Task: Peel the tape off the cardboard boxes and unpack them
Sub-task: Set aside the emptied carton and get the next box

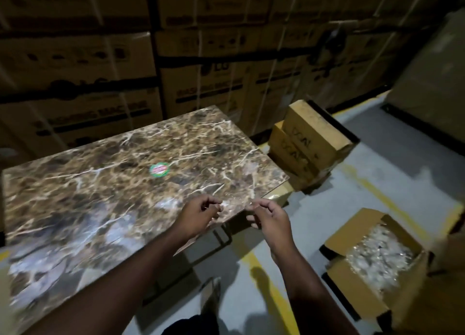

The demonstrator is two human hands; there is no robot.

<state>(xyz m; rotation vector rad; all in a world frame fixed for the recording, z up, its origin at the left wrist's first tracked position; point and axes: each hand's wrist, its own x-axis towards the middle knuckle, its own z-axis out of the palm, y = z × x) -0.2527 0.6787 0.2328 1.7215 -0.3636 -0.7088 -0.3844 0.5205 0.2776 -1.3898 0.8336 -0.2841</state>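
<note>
My left hand [202, 214] and my right hand [268, 217] hover side by side over the near right corner of a marble-patterned table [113, 183]. On each hand the thumb and forefinger are pinched together and the tips point at each other. Whether something thin, such as clear tape, is held between them is too faint to tell. An open cardboard box [352, 284] stands on the floor at the lower right, its flaps spread, filled with shiny clear plastic packets [377, 261]. A stack of closed small cardboard boxes [312, 138] sits on the floor beyond the table's right end.
A wall of large stacked cartons [201, 57] rises behind the table. A round green and red sticker [159, 170] lies on the tabletop. The grey floor [377, 173] has yellow lines. More cardboard [442, 284] fills the far right edge.
</note>
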